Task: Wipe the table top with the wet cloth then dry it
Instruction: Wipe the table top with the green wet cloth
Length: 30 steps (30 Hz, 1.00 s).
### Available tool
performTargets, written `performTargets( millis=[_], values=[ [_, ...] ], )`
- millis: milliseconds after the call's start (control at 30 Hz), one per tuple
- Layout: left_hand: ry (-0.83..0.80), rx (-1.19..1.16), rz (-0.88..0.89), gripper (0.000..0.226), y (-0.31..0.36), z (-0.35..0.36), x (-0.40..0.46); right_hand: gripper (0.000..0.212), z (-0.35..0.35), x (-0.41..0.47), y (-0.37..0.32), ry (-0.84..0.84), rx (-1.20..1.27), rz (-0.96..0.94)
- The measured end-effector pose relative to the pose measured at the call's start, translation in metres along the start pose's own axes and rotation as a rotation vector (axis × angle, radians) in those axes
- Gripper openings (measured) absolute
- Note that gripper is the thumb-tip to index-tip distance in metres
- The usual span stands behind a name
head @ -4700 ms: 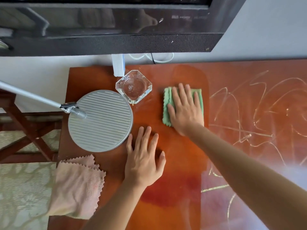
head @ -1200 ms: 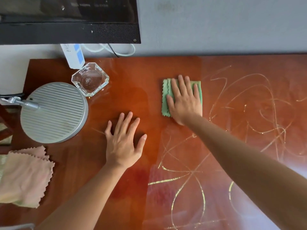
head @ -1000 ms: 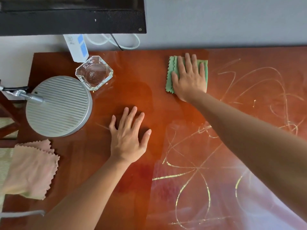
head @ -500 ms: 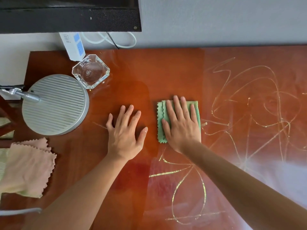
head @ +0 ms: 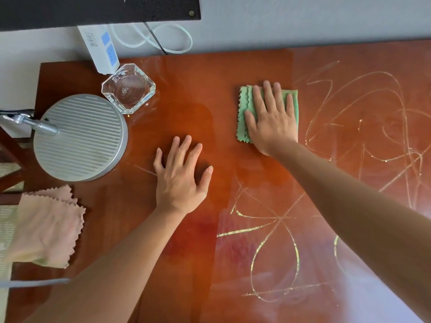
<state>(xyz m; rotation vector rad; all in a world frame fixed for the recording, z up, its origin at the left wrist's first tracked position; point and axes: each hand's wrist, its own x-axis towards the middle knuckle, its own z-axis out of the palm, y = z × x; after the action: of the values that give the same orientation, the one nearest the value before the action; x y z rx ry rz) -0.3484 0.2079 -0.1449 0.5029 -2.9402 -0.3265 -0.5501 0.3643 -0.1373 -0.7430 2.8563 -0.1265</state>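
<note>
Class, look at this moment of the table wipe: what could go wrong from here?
1. The right hand, pressing the green cloth, could sweep left into the glass dish.
2. The pink cloth overhangs the table edge and might slip off before drying.

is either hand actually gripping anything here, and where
Nothing is gripped. The right hand presses flat on the middle of the green cloth; the left hand lies flat on the table.

Right hand (head: 271, 122) lies on the cloth (head: 243, 113) — left hand (head: 179, 178) nearer and leftward on the worktop (head: 198, 73); glass dish (head: 128, 87) farther left.
</note>
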Motion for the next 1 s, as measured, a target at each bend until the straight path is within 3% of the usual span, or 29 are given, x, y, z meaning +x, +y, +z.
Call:
performTargets(
  millis=[333, 500, 800, 1000],
  values=[
    [-0.040, 0.007, -0.012, 0.062, 0.001, -0.002, 0.000, 0.066, 0.023, -0.166, -0.012, -0.040, 0.016, 0.061],
    [-0.046, 0.011, -0.002, 0.063, 0.002, -0.003, 0.001, 0.066, 0.023, -0.152, -0.013, -0.046, 0.008, 0.046],
    [-0.061, 0.038, 0.018, 0.068, 0.001, -0.003, 0.001, 0.068, 0.011, -0.048, -0.025, -0.009, 0.003, 0.121],
    [-0.080, 0.033, 0.031, 0.068, -0.001, -0.003, 0.000, 0.065, 0.026, -0.137, -0.056, 0.015, 0.065, 0.130]
  ],
)
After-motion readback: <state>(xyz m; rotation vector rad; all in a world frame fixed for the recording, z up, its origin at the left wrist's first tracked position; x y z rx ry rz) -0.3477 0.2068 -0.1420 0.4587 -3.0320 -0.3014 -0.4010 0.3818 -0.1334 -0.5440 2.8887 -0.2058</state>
